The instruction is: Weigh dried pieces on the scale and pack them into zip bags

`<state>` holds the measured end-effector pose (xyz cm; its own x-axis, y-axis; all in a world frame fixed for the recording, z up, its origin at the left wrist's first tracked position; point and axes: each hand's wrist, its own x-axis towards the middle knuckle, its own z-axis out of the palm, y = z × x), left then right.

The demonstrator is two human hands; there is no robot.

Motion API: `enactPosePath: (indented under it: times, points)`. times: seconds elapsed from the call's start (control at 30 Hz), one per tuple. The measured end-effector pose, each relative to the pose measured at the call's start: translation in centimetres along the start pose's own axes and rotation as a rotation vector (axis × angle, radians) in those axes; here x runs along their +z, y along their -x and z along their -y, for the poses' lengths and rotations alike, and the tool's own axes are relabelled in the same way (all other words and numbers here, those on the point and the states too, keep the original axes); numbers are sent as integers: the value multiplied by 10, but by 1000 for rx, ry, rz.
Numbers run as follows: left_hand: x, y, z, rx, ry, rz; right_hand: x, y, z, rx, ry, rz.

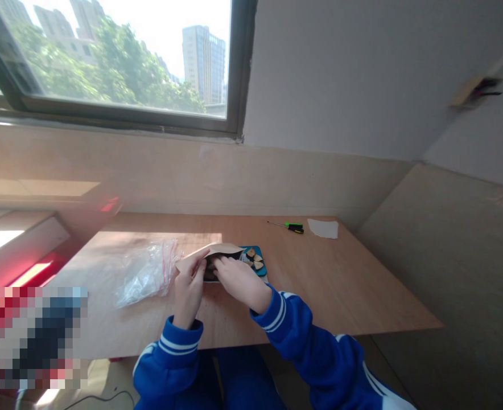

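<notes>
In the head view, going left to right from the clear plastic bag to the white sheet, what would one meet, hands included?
Plastic bag → left hand → right hand → screwdriver → white sheet

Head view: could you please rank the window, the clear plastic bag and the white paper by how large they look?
1. Window
2. Clear plastic bag
3. White paper
</notes>
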<state>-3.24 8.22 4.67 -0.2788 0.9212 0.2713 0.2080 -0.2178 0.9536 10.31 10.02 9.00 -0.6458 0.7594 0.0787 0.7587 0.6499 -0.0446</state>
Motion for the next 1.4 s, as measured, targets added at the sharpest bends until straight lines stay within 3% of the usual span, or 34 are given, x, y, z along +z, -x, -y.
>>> enactPosePath:
  times: [0.13, 0.27, 0.47, 1.03, 1.4]
  points:
    - [-10, -9, 2, -28, 82, 43, -8, -19, 8, -36, -11, 27]
    - [-16, -16, 1, -60, 129, 60, -13, -38, 18, 78, 20, 133]
    - [-15, -15, -2, -49, 93, 59, -3, -49, 29, 171, 62, 157]
    - [-19, -16, -3, -55, 103, 85, -13, -6, 5, -73, 167, -93]
    - [-20, -15, -5, -57, 121, 108, 2, 3, -13, -193, 78, -315]
